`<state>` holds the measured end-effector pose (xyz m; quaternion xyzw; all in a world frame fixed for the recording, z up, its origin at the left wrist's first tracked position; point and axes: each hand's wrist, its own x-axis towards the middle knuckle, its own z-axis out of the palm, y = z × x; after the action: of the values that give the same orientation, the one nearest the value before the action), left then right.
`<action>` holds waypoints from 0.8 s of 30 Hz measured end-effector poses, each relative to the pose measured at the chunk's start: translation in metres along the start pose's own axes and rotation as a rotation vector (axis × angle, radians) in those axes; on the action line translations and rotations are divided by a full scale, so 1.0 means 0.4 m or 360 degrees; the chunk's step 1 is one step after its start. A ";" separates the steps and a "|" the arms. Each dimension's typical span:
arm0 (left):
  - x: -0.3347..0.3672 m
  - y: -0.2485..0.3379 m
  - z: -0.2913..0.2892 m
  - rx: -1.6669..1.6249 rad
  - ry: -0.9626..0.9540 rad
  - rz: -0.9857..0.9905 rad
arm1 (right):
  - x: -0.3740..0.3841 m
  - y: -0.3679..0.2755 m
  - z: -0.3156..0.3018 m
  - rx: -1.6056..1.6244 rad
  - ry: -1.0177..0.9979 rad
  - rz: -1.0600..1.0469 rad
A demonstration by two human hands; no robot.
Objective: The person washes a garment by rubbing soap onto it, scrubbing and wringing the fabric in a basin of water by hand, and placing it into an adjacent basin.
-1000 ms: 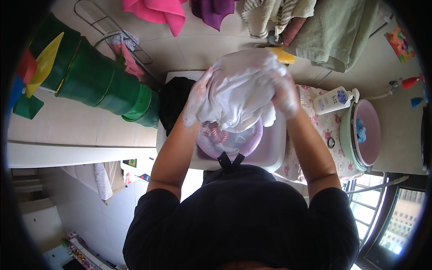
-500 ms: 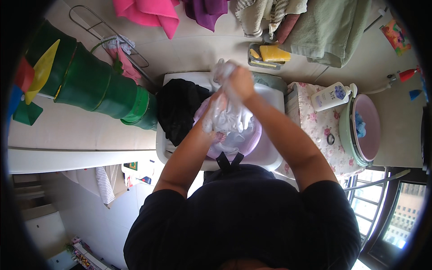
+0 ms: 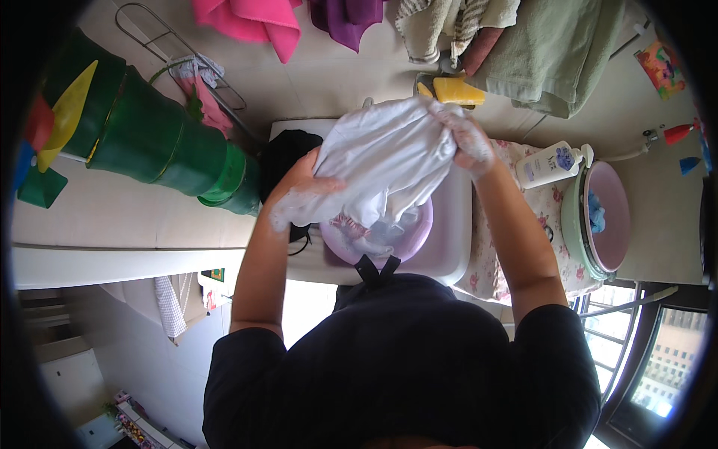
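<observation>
A wet white garment [image 3: 381,153] is spread between my two hands above a lilac basin [image 3: 425,232]. Its left edge is gripped by my left hand [image 3: 305,182], thumb on top and suds down the wrist. At the upper right corner, my right hand [image 3: 470,142], also covered in foam, is closed on the bunched cloth. The garment's lower folds hang over the basin, where soapy water and some more wet cloth [image 3: 366,238] show. What the garment covers at the back of the sink is hidden.
The basin stands in a white sink [image 3: 455,247]. Black cloth [image 3: 288,161] lies on its left side. To the right, a flowered cover [image 3: 516,254] bears a white pump bottle [image 3: 552,165] and stacked pink and green basins [image 3: 609,217]. A yellow soap bar [image 3: 458,91] and hanging towels [image 3: 557,56] are beyond.
My hands were close together with the white garment bunched between them. They have moved apart, left hand leftward and right hand rightward, and the garment is now stretched out.
</observation>
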<state>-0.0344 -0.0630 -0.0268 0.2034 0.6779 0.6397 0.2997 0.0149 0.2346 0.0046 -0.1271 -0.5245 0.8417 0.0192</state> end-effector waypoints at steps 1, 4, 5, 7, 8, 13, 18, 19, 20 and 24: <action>0.000 -0.009 -0.034 -0.0003 -0.0001 -0.0006 | -0.015 -0.026 0.001 -0.0007 -0.0011 0.0046; -0.003 -0.045 -0.129 0.0708 -0.0053 0.0039 | -0.045 -0.077 -0.010 0.0450 -0.0077 0.0068; -0.006 -0.068 -0.157 0.0597 0.0029 0.0075 | -0.053 -0.090 -0.007 0.0450 -0.0080 0.0064; -0.016 -0.047 -0.148 0.0837 0.0185 0.0045 | -0.076 -0.106 -0.012 0.0556 -0.0227 0.0026; -0.012 -0.049 -0.137 0.0487 0.0358 0.0067 | -0.073 -0.104 -0.034 0.0522 -0.0277 0.0022; -0.015 -0.010 -0.088 -0.1063 0.0489 0.0298 | -0.114 -0.143 0.006 0.0601 -0.0295 0.0018; 0.039 -0.033 -0.106 -0.1143 0.0774 0.0630 | -0.133 -0.135 0.013 0.0498 -0.0280 0.0032; 0.048 -0.030 -0.097 -0.1144 0.0775 0.0631 | -0.138 -0.134 0.021 0.0499 -0.0279 0.0012; 0.056 -0.026 -0.087 -0.0961 0.0956 0.0717 | -0.139 -0.133 0.026 0.0501 -0.0278 -0.0007; 0.077 -0.031 -0.056 -0.0878 0.1033 0.0695 | -0.123 -0.119 0.020 0.0675 -0.0330 0.0014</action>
<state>-0.0706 -0.0605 -0.0435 0.0438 0.4828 0.8743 -0.0261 0.0556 0.2407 0.0597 -0.0354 -0.3345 0.9417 -0.0122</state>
